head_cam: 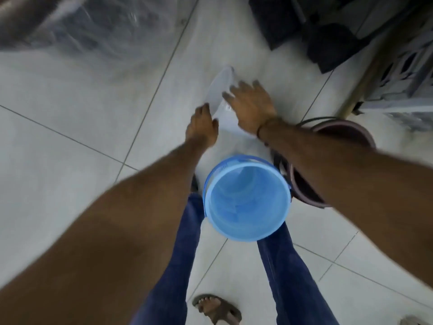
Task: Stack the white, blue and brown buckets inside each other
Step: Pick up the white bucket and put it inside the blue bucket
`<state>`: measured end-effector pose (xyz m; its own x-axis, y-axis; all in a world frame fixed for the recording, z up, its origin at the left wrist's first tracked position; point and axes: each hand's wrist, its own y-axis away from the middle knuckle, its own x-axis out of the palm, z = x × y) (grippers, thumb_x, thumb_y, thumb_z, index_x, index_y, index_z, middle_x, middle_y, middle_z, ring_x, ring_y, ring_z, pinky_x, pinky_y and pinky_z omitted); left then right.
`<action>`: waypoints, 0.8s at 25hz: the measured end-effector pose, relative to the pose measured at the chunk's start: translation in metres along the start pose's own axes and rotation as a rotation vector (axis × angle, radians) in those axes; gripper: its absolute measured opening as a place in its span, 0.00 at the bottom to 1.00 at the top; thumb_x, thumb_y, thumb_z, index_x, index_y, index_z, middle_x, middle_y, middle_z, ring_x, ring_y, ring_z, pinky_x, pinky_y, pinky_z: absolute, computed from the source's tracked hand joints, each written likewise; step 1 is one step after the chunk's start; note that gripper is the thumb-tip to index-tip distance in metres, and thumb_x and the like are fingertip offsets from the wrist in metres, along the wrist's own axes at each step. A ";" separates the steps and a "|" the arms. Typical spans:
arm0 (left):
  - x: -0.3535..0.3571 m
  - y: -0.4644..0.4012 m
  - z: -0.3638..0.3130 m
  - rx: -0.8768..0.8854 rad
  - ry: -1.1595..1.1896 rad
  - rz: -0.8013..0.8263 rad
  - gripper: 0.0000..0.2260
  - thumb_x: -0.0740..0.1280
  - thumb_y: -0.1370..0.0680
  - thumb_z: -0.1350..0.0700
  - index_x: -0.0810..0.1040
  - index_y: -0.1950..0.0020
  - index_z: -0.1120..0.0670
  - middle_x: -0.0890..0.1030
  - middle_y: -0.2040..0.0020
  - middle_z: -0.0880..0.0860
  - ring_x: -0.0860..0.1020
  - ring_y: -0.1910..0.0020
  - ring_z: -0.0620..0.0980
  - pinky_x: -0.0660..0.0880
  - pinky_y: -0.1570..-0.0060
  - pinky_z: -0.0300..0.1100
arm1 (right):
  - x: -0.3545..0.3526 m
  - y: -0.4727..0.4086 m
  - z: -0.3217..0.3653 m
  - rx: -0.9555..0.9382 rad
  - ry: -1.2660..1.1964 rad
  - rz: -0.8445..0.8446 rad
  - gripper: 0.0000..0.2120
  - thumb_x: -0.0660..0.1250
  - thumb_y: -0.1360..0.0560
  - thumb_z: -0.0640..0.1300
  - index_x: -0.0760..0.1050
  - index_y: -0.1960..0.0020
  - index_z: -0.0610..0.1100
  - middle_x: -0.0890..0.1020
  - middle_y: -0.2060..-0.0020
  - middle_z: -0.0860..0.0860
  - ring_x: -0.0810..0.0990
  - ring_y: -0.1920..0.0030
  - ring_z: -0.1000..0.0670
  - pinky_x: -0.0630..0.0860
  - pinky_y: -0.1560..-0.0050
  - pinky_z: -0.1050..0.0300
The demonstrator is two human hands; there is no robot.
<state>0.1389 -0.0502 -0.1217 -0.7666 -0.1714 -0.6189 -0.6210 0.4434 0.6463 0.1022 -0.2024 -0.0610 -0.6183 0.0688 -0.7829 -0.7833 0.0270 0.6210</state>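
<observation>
The white bucket [221, 90] is tilted over the pale tiled floor ahead of me, blurred by motion. My left hand [202, 124] grips its near rim and my right hand [251, 106] is spread over its side. The blue bucket [247, 198] stands upright and empty between my legs, its mouth facing up. The brown bucket [337, 132] stands just right of the blue one, mostly hidden under my right forearm; a dark wire handle shows at its rim.
A plastic-wrapped bulky object [77, 26] fills the top left. Dark bags [323, 31] lie at the top right beside a grey slatted crate [403, 85]. My sandalled left foot [216, 308] stands on the tiles.
</observation>
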 end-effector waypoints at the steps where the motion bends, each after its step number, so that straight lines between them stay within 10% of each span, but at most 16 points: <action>1: 0.007 -0.017 0.007 0.008 -0.002 0.049 0.24 0.61 0.20 0.54 0.63 0.25 0.61 0.70 0.30 0.65 0.70 0.32 0.64 0.69 0.34 0.57 | 0.005 -0.027 -0.004 -0.028 0.078 0.047 0.30 0.64 0.24 0.45 0.61 0.24 0.42 0.64 0.25 0.40 0.58 0.23 0.39 0.55 0.25 0.35; 13: 0.004 -0.019 -0.012 0.239 -0.121 -0.098 0.10 0.61 0.21 0.59 0.78 0.43 0.58 0.84 0.50 0.62 0.81 0.54 0.66 0.80 0.55 0.55 | 0.005 -0.042 -0.039 -0.099 0.051 -0.032 0.12 0.63 0.28 0.32 0.82 0.50 0.39 0.84 0.52 0.40 0.79 0.46 0.37 0.58 0.26 0.41; 20: 0.005 0.006 -0.008 0.418 -0.592 -0.083 0.12 0.68 0.28 0.65 0.84 0.50 0.51 0.86 0.58 0.54 0.83 0.57 0.57 0.74 0.41 0.48 | 0.043 0.009 -0.024 -0.052 0.058 -0.100 0.14 0.63 0.28 0.36 0.81 0.47 0.46 0.83 0.50 0.45 0.79 0.45 0.41 0.66 0.33 0.43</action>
<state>0.1303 -0.0554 -0.1176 -0.4292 0.2327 -0.8727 -0.4682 0.7690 0.4353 0.0667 -0.2226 -0.0897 -0.5387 0.0103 -0.8424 -0.8424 -0.0213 0.5384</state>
